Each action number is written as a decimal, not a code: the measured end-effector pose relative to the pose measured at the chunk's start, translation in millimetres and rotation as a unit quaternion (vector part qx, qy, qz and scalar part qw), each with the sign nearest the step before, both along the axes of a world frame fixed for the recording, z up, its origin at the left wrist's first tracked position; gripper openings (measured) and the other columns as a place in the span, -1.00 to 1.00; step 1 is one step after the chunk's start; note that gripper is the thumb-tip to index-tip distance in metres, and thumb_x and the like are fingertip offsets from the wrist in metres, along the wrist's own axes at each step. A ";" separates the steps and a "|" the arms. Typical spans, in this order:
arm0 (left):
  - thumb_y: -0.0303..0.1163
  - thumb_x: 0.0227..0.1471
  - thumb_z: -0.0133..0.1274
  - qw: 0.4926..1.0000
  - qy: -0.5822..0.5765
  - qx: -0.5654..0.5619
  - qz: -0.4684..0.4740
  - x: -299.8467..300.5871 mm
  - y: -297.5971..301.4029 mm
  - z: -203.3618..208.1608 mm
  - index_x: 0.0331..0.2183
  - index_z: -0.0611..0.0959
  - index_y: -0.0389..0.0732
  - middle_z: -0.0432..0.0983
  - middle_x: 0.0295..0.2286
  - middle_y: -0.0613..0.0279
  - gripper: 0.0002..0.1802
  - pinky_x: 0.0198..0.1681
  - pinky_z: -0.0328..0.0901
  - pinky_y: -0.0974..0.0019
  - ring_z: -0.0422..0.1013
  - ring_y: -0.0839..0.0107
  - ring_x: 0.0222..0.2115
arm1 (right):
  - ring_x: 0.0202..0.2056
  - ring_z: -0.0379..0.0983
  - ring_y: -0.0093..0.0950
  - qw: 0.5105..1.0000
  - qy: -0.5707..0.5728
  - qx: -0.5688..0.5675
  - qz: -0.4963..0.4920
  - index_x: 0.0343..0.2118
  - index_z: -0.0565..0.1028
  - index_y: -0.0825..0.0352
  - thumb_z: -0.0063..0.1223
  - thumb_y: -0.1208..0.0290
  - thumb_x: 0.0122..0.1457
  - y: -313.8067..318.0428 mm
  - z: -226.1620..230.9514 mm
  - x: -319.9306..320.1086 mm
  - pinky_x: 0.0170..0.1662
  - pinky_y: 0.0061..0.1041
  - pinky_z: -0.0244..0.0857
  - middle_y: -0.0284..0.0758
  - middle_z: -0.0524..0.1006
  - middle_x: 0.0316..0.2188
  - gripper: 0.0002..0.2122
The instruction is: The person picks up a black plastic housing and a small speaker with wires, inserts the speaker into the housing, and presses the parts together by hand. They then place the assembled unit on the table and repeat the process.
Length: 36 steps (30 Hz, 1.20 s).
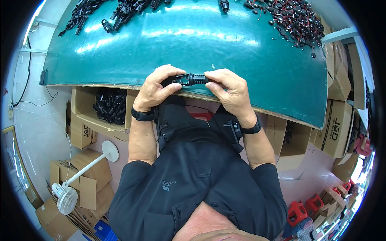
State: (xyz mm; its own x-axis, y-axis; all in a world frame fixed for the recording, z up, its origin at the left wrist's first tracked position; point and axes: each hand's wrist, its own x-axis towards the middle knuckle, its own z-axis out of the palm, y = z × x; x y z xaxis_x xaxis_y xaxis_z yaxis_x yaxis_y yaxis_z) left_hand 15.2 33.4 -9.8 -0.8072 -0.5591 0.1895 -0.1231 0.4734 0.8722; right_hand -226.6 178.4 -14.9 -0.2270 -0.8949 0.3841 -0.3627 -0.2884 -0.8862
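Observation:
Just above the near edge of the green tabletop (169, 52), my two hands hold a black plastic part with a ribbed, spring-like section (197, 79). The part lies sideways between them. My left hand (156, 88) pinches its forked left end between thumb and fingers. At the ribbed right end, my right hand (234, 93) grips with thumb and fingertips. Whether the part is one piece or two joined pieces, I cannot tell. My fingers cover both of its ends.
Black parts (126, 14) are heaped at the table's far left, and one similar part (224, 5) lies at the far middle. Small black discs with red wires (293, 22) pile up at the far right. Under the table, a cardboard box (82, 105) contains black parts. A white fan (66, 199) stands left.

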 end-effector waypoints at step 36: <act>-0.49 -0.13 0.41 0.857 -0.373 -0.326 -0.139 -73.0 -27.6 114.7 -0.22 0.73 -0.27 0.53 -0.29 0.03 -0.66 -0.24 0.48 0.05 0.55 -0.04 -0.34 | -0.32 0.68 -0.56 0.996 -0.076 0.042 0.015 -0.12 0.64 0.47 0.37 0.59 0.20 2.1 -6.4 1.5 -0.26 -0.59 0.56 -0.26 0.67 -0.26 -0.79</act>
State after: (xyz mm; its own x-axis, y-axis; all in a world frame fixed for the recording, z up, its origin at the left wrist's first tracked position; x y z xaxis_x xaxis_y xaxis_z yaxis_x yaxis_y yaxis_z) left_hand -57.8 5.7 104.9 -0.9248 -0.2968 -0.2381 -0.3347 0.9322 0.1381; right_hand -225.1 180.4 -21.3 -0.2497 -0.9295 0.2715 -0.2149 -0.2202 -0.9515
